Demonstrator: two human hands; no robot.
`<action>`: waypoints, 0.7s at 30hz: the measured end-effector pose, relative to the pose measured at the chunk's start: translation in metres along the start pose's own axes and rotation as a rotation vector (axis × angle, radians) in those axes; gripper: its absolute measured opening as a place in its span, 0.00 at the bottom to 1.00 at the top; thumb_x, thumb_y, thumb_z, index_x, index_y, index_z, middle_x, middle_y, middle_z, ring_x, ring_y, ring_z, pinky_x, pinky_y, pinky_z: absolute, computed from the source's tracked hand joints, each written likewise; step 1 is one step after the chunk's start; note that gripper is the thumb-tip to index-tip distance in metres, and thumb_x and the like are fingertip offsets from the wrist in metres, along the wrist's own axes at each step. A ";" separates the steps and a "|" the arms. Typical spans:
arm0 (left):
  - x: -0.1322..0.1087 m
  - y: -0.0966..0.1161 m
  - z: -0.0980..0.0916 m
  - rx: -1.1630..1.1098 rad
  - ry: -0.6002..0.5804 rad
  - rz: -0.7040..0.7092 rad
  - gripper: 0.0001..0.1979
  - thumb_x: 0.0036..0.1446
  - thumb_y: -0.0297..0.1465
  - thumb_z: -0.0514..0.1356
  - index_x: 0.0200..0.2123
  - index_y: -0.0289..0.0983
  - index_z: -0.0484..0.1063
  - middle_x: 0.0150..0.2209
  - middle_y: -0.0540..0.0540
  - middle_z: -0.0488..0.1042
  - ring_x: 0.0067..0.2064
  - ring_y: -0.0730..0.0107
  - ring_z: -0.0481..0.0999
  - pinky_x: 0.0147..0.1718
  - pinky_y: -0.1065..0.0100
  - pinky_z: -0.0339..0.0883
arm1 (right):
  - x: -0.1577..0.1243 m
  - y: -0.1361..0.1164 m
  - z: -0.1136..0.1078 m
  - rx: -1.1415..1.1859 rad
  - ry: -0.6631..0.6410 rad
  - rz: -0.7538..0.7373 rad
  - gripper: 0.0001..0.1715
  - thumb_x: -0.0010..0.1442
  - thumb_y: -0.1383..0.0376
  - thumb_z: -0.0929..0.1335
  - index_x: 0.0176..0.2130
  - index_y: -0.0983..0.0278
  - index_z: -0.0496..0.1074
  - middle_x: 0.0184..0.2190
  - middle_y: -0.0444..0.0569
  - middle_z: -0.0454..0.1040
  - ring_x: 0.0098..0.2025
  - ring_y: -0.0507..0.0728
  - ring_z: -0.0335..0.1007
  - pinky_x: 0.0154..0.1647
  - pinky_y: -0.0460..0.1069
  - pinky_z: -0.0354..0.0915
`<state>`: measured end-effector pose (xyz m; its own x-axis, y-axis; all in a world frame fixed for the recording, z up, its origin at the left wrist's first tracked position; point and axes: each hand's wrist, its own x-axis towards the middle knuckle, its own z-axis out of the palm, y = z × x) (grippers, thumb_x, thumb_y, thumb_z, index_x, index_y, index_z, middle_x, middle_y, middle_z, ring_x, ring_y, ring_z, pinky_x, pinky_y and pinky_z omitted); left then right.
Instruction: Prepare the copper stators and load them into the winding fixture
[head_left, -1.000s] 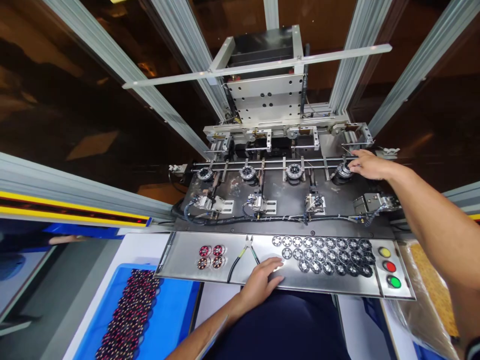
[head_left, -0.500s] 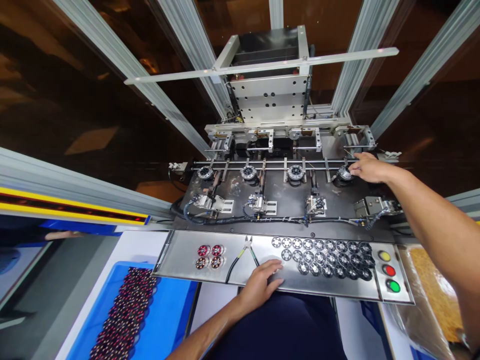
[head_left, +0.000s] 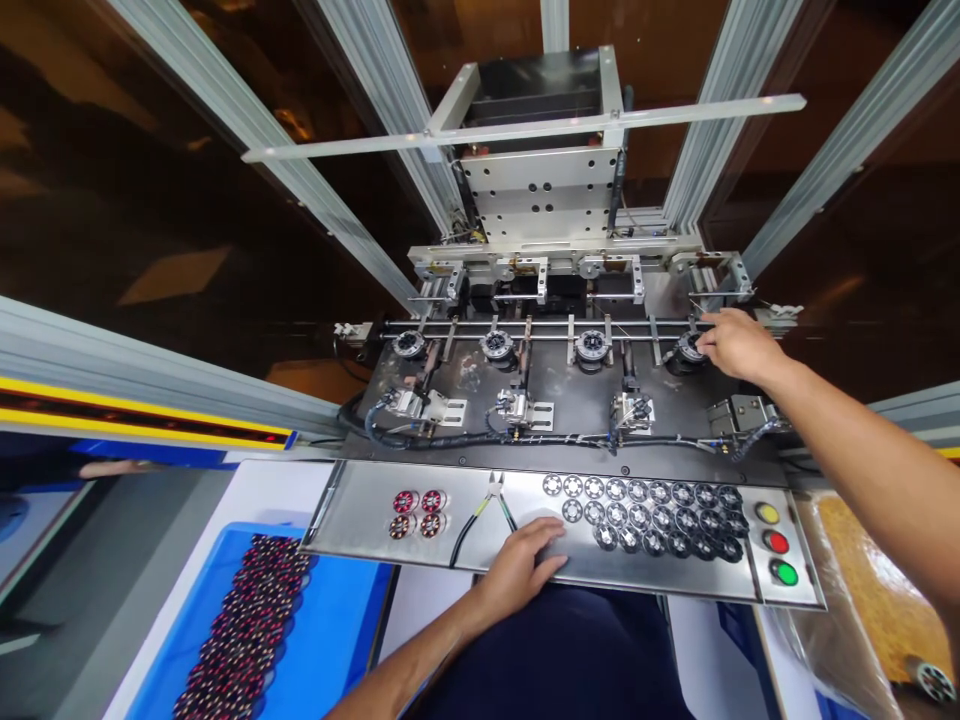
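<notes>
My right hand (head_left: 739, 345) reaches to the rightmost holder of the winding machine, fingers curled at the edge of a round slotted motor core (head_left: 688, 347). A thin wire seems to run by the fingertips, but what they grip is too small to make out. My left hand (head_left: 523, 562) lies on the front edge of the steel shelf (head_left: 495, 555), fingers apart and holding nothing. Beside it are side cutters (head_left: 480, 515) with their handles spread. Several bare black-and-silver cores (head_left: 637, 517) stand in rows to its right, and a few red-and-copper wound cores (head_left: 418, 512) to its left.
More cores sit in the other holders (head_left: 497, 347), with rods and cables around them. Yellow, red and green buttons (head_left: 784, 573) are at the shelf's right end. A blue tray (head_left: 330, 630) of wound cores stands lower left. A yellow-black light barrier (head_left: 150, 415) borders the left.
My right hand has shifted slightly left and its wrist has turned, still at the rightmost core. My left hand stays in place. The view has moved a little.
</notes>
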<state>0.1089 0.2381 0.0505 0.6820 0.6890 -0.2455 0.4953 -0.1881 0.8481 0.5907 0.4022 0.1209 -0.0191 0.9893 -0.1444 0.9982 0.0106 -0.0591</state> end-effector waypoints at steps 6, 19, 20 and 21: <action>-0.002 0.000 -0.003 0.002 0.005 0.015 0.15 0.61 0.32 0.62 0.52 0.39 0.75 0.55 0.38 0.77 0.59 0.57 0.75 0.57 0.55 0.72 | -0.041 -0.020 -0.006 -0.071 -0.117 0.026 0.41 0.54 0.73 0.64 0.66 0.62 0.62 0.72 0.51 0.51 0.73 0.71 0.43 0.64 0.68 0.62; -0.019 0.011 -0.036 0.009 0.221 0.121 0.14 0.59 0.34 0.64 0.49 0.41 0.77 0.49 0.44 0.81 0.50 0.64 0.80 0.53 0.64 0.73 | -0.080 -0.090 -0.049 -0.118 0.125 0.084 0.40 0.65 0.64 0.57 0.72 0.68 0.44 0.73 0.66 0.41 0.74 0.73 0.38 0.69 0.71 0.52; -0.025 0.008 -0.043 0.014 0.296 0.112 0.14 0.60 0.34 0.64 0.49 0.41 0.77 0.49 0.44 0.81 0.49 0.64 0.80 0.52 0.64 0.73 | -0.099 -0.103 -0.051 -0.100 0.215 0.094 0.43 0.65 0.62 0.55 0.73 0.66 0.36 0.74 0.61 0.37 0.75 0.69 0.35 0.71 0.68 0.50; -0.031 0.004 -0.051 0.021 0.389 0.092 0.13 0.61 0.35 0.62 0.49 0.41 0.77 0.48 0.43 0.81 0.48 0.64 0.81 0.51 0.64 0.74 | -0.121 -0.115 -0.048 -0.081 0.306 0.114 0.45 0.65 0.59 0.55 0.73 0.61 0.29 0.74 0.55 0.35 0.75 0.65 0.35 0.72 0.65 0.49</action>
<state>0.0621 0.2517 0.0851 0.4713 0.8815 0.0305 0.4554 -0.2728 0.8474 0.4809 0.2880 0.1931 0.0985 0.9824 0.1589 0.9944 -0.1031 0.0209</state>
